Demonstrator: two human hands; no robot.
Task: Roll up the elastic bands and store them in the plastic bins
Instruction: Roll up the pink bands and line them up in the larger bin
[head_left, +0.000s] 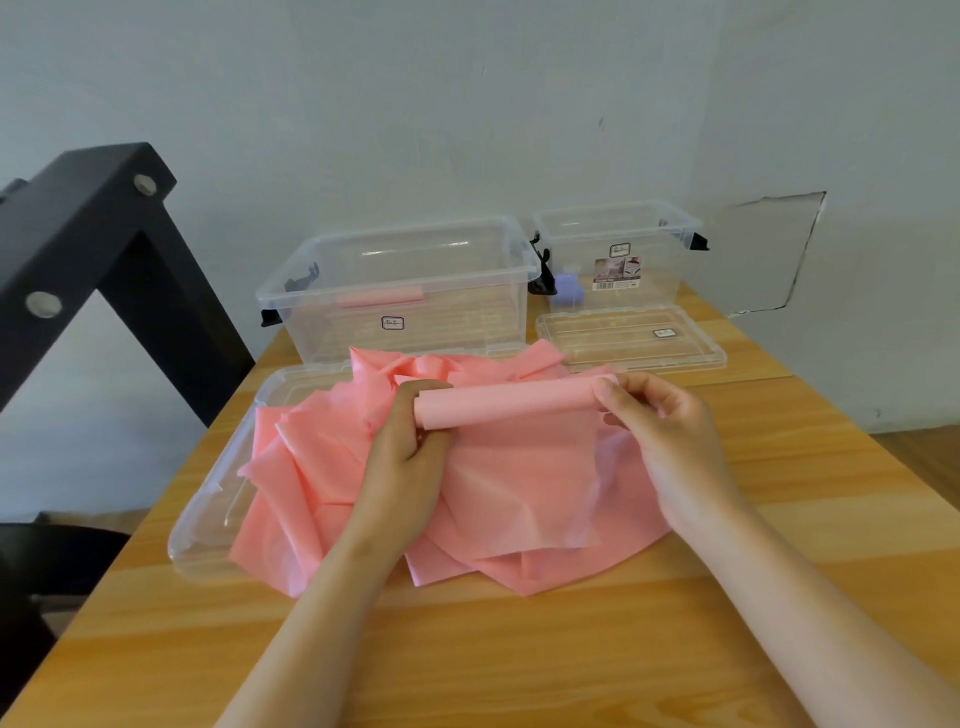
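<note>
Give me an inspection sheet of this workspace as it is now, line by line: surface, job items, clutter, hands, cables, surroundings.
Surface: wooden table, pale grain.
Job's things: half-rolled pink band held above a pile of loose pink bands; large bin holds one pink roll; small bin shows a purple roll inside.
Clutter: left lid partly under the pile; right lid flat before the small bin.
Grippers: left hand grips the band's left end; right hand pinches its right end.
Cables: nothing seen.
Surroundings: black frame at left; grey wall with a cracked patch.

Two bins (467, 332) (654, 291), two lids (628, 340) (208, 519)
</note>
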